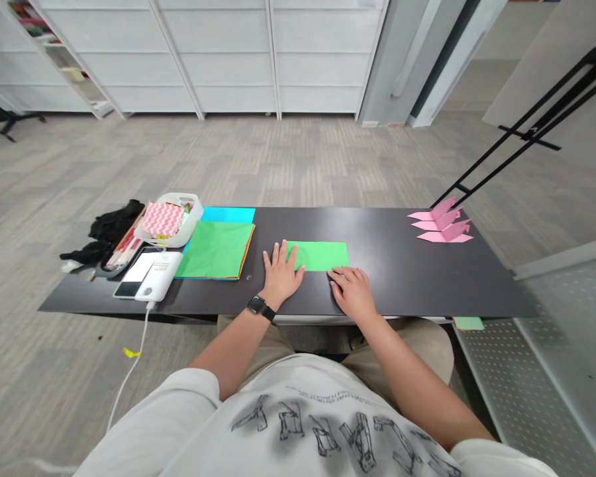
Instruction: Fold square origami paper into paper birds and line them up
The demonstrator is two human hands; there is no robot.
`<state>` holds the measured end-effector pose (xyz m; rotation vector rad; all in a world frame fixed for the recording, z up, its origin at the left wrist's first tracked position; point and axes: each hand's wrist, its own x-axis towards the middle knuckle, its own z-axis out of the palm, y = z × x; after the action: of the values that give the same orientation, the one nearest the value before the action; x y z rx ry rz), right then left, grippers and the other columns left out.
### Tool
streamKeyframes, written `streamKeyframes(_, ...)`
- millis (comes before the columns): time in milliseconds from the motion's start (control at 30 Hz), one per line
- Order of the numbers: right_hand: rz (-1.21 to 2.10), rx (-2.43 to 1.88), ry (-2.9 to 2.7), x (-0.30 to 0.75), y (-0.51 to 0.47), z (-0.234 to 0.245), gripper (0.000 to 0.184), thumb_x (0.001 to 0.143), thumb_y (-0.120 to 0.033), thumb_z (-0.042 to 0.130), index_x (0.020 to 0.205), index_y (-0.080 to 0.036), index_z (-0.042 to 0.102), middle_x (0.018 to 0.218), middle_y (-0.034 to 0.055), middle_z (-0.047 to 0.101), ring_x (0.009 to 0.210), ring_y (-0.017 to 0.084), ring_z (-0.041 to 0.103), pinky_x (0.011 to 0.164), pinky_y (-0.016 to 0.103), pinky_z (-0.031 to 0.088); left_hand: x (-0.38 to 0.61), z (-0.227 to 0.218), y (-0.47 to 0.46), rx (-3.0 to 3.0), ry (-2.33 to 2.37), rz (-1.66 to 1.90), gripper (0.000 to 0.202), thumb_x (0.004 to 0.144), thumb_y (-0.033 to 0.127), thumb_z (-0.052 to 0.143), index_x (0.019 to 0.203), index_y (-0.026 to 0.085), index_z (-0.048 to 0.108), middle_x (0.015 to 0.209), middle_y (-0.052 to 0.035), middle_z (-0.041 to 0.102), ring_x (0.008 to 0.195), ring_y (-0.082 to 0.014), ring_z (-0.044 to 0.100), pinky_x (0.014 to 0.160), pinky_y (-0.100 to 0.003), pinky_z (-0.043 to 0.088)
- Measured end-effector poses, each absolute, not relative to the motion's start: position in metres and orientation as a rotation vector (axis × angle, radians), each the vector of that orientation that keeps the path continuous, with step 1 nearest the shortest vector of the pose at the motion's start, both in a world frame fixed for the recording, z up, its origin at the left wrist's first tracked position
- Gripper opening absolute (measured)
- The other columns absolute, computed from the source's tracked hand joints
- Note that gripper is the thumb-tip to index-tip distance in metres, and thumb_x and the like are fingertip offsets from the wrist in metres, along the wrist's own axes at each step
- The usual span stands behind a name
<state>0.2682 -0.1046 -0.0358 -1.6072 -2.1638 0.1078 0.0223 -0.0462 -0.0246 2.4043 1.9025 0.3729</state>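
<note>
Likely flattening step: left hand (pixel 282 273) spread, gripping nothing, over green sheet's (pixel 322 256) left end; right hand (pixel 351 289) at near edge, pinch indeterminable; next calls for even pressure.

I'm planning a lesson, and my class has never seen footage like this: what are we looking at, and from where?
There is no machine, only a person working barehanded. The single picture comes from a camera worn on the head, looking forward and down. The left hand, with a watch on its wrist, rests spread on the left end of a green sheet; the right hand touches its near edge, towards the right. Neither hand grips anything. On the table, a paper stack, white basket and white device are left; pink paper birds are right.
</note>
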Motion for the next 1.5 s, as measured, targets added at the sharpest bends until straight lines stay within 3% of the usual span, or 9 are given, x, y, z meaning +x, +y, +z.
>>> streamKeyframes(433,0.107,-1.610,-2.164,0.267,-0.105,-0.034,0.036,0.107,-0.030,0.055,0.136,-0.031,0.077,0.143,0.0089,0.073,0.132,0.032,0.060,0.121,0.059,0.038,-0.015,-0.029,-0.050,2.226,2.039,0.355,0.066,0.106,0.036,0.046,0.169,0.017,0.041,0.180,-0.0196,0.028,0.168,-0.0448,0.022,0.132,-0.076,0.017)
streamKeyframes(533,0.102,-1.610,-2.169,0.267,-0.104,-0.035,0.036,0.107,-0.030,0.056,0.135,-0.030,0.077,0.143,0.0081,0.073,0.132,0.032,0.060,0.121,0.058,0.038,-0.017,-0.028,-0.047,2.146,2.073,0.416,0.064,0.104,0.027,0.044,0.168,0.016,0.041,0.178,-0.0188,0.033,0.167,-0.0415,0.025,0.133,-0.073,0.023)
streamKeyframes(667,0.100,-1.609,-2.170,0.267,-0.104,-0.036,0.036,0.107,-0.030,0.055,0.136,-0.029,0.076,0.142,0.0082,0.073,0.131,0.033,0.059,0.120,0.057,0.037,-0.007,-0.015,-0.053,2.204,2.061,0.595,0.062,0.104,0.015,0.036,0.165,0.015,0.044,0.177,-0.0139,0.036,0.170,-0.0319,0.022,0.137,-0.062,0.026)
streamKeyframes(767,0.100,-1.614,-2.182,0.266,-0.104,-0.034,0.037,0.108,-0.032,0.055,0.139,-0.030,0.074,0.141,0.0092,0.073,0.131,0.033,0.058,0.120,0.057,0.037,0.014,-0.005,-0.065,2.494,1.712,0.572,0.058,0.108,0.020,0.033,0.165,0.018,0.046,0.177,-0.0098,0.038,0.169,-0.0237,0.024,0.140,-0.052,0.025)
streamKeyframes(900,0.077,-1.628,-2.228,0.263,-0.105,-0.030,0.042,0.108,-0.038,0.057,0.147,-0.034,0.069,0.140,0.0107,0.072,0.128,0.034,0.057,0.119,0.058,0.037,0.043,-0.004,-0.081,2.657,1.358,0.396,0.057,0.111,0.036,0.040,0.164,0.017,0.047,0.174,-0.0101,0.043,0.164,-0.0277,0.037,0.137,-0.050,0.031)
streamKeyframes(1033,0.043,-1.650,-2.236,0.260,-0.106,-0.029,0.039,0.108,-0.039,0.057,0.144,-0.035,0.071,0.140,0.0109,0.071,0.127,0.034,0.056,0.119,0.059,0.036,0.052,-0.012,-0.086,2.675,1.373,0.326,0.054,0.113,0.039,0.040,0.160,0.017,0.054,0.169,-0.0104,0.052,0.156,-0.0292,0.049,0.133,-0.049,0.037)
streamKeyframes(1300,0.004,-1.670,-2.236,0.258,-0.107,-0.030,0.038,0.109,-0.034,0.055,0.144,-0.033,0.071,0.142,0.0099,0.070,0.127,0.033,0.057,0.122,0.059,0.035,0.038,-0.015,-0.088,2.690,1.454,0.324,0.051,0.113,0.038,0.041,0.158,0.018,0.058,0.167,-0.0093,0.053,0.150,-0.0298,0.054,0.129,-0.050,0.041)
streamKeyframes(1500,-0.034,-1.711,-2.249,0.281,-0.105,-0.028,0.040,0.109,-0.034,0.055,0.144,-0.025,0.072,0.136,0.0148,0.071,0.122,0.033,0.060,0.112,0.049,0.047,0.010,-0.016,-0.088,2.678,1.540,0.336,0.049,0.114,0.036,0.039,0.155,0.021,0.062,0.166,-0.0057,0.056,0.145,-0.0301,0.058,0.129,-0.053,0.039)
